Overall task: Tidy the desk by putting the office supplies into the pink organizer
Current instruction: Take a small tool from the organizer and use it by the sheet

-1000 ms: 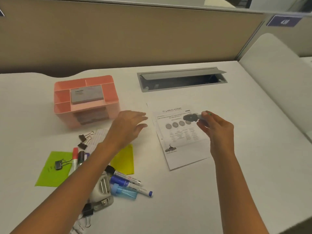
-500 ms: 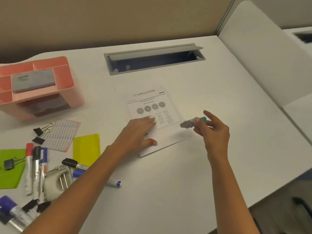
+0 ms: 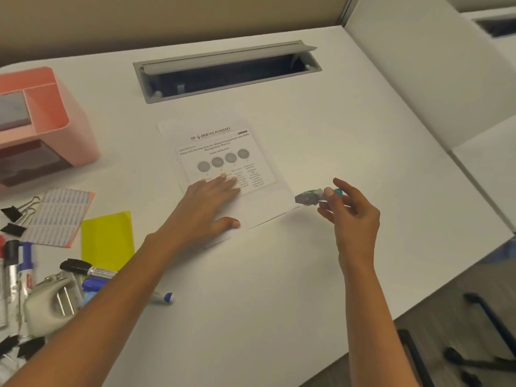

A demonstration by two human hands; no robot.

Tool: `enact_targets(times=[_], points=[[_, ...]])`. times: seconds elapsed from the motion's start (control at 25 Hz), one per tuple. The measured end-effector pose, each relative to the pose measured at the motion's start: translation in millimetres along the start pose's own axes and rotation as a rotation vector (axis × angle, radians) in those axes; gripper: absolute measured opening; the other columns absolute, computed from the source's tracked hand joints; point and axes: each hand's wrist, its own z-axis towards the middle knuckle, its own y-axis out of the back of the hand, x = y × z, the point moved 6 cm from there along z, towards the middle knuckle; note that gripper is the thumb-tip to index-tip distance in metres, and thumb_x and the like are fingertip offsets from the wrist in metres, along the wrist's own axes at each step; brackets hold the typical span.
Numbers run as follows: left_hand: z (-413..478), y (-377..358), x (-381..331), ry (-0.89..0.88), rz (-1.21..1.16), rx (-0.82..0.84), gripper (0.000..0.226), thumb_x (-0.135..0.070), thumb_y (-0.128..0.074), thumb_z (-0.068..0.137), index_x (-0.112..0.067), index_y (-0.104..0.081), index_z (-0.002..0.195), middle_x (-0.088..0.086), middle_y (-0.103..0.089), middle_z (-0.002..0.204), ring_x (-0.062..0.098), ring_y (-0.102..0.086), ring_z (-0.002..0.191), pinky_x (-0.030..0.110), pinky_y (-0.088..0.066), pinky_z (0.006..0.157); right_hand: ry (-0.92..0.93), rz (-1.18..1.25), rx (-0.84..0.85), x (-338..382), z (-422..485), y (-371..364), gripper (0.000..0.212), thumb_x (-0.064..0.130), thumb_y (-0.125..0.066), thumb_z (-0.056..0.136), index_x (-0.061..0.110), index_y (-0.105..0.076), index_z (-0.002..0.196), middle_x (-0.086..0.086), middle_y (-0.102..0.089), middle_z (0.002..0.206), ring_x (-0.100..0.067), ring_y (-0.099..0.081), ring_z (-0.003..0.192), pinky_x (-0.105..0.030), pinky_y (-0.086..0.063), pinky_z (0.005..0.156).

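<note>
The pink organizer (image 3: 53, 129) stands at the far left with a grey block in its top compartment. A printed paper sheet (image 3: 223, 160) lies mid-desk. My left hand (image 3: 206, 208) presses flat on the sheet's lower half, fingers spread. My right hand (image 3: 351, 213) hovers just right of the sheet's corner, pinching a small grey and teal object (image 3: 312, 195) between thumb and fingers. Markers (image 3: 83, 268), black binder clips (image 3: 14, 216), a yellow sticky note (image 3: 107, 238), a label sheet (image 3: 60, 216) and a grey stapler-like tool (image 3: 53, 300) lie at lower left.
A grey cable hatch (image 3: 226, 71) stands open at the back of the desk. A beige partition runs behind it. A white divider (image 3: 418, 79) rises at the right. Chair legs (image 3: 474, 344) show on the floor beyond the desk's front right edge.
My left hand moved from near the organizer onto the paper and now presses it. My right hand carried the small object from above the paper to its right side. The view swung right.
</note>
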Motion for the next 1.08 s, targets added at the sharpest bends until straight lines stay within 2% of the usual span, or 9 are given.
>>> enact_targets(times=[0.16,0.24,0.36,0.44,0.52,0.6,0.96,1.08], points=[[1.1,-2.1,-3.3,-0.008,0.022,0.009,0.075,-0.071,-0.036,0.076,-0.031,-0.04,0.139,-0.006,-0.024,0.154,0.014,-0.015,0.143,0.041,-0.013,0.113,0.016,-0.01,0.003,1.7,-2.2,-3.0,0.032,0.025,-0.069,0.088,0.018,-0.067,0.119,-0.011,-0.069,0.105,-0.023,-0.07,0.092,-0.039,-0.059,0.084],[1.3,-3.1,-3.7,-0.01,0.02,0.011,0.073,-0.071,-0.035,0.076,-0.032,-0.039,0.138,-0.007,-0.022,0.154,0.013,-0.015,0.143,0.041,-0.012,0.113,0.035,-0.044,-0.013,1.6,-2.4,-4.4,0.035,0.028,-0.071,0.085,0.019,-0.067,0.119,-0.007,-0.07,0.099,-0.017,-0.071,0.089,-0.035,-0.058,0.087],[1.0,-3.6,-3.2,-0.002,0.017,0.005,0.078,-0.072,-0.036,0.076,-0.029,-0.036,0.141,-0.008,-0.021,0.154,0.01,-0.012,0.143,0.039,-0.01,0.114,0.079,-0.13,-0.042,3.1,-3.1,-5.3,0.039,0.036,-0.073,0.082,0.018,-0.067,0.116,0.002,-0.07,0.097,-0.014,-0.071,0.089,-0.025,-0.055,0.086],[0.4,-3.2,-2.4,0.013,0.003,-0.002,0.083,-0.071,-0.037,0.076,-0.025,-0.031,0.144,-0.01,-0.02,0.154,0.007,-0.011,0.143,0.036,-0.008,0.115,0.107,-0.185,-0.043,4.2,-3.6,-8.4,0.037,0.038,-0.073,0.081,0.017,-0.069,0.111,0.002,-0.072,0.099,-0.012,-0.069,0.091,-0.01,-0.05,0.08],[0.8,-2.3,-2.2,0.015,-0.003,-0.003,0.085,-0.072,-0.037,0.075,-0.023,-0.031,0.144,-0.01,-0.02,0.154,0.006,-0.011,0.143,0.035,-0.008,0.115,0.128,-0.226,-0.045,5.8,-4.7,-13.1,0.034,0.037,-0.074,0.081,0.016,-0.07,0.108,0.002,-0.072,0.098,0.001,-0.066,0.087,0.001,-0.042,0.068],[0.5,-1.0,-2.4,0.013,-0.005,-0.005,0.086,-0.073,-0.037,0.075,-0.023,-0.032,0.144,-0.01,-0.022,0.154,0.007,-0.012,0.143,0.035,-0.009,0.114,0.151,-0.243,-0.044,7.8,-6.6,-19.0,0.034,0.035,-0.075,0.081,0.014,-0.07,0.107,0.002,-0.071,0.098,0.012,-0.061,0.08,0.005,-0.038,0.064],[1.4,-2.3,-2.6,0.016,0.006,0.001,0.086,-0.074,-0.034,0.075,-0.023,-0.031,0.144,-0.009,-0.021,0.154,0.008,-0.011,0.143,0.036,-0.009,0.115,0.218,-0.272,-0.077,14.4,-5.8,-29.5,0.036,0.034,-0.075,0.081,0.011,-0.069,0.109,0.0,-0.071,0.101,-0.007,-0.064,0.087,0.006,-0.038,0.067],[1.8,-2.0,-2.8,0.006,0.015,0.008,0.086,-0.074,-0.033,0.076,-0.023,-0.029,0.145,-0.009,-0.02,0.155,0.009,-0.011,0.143,0.036,-0.008,0.115,0.232,-0.284,-0.079,15.6,-5.1,-31.4,0.037,0.036,-0.075,0.08,0.012,-0.07,0.107,0.001,-0.071,0.098,-0.007,-0.065,0.085,0.004,-0.04,0.068]])
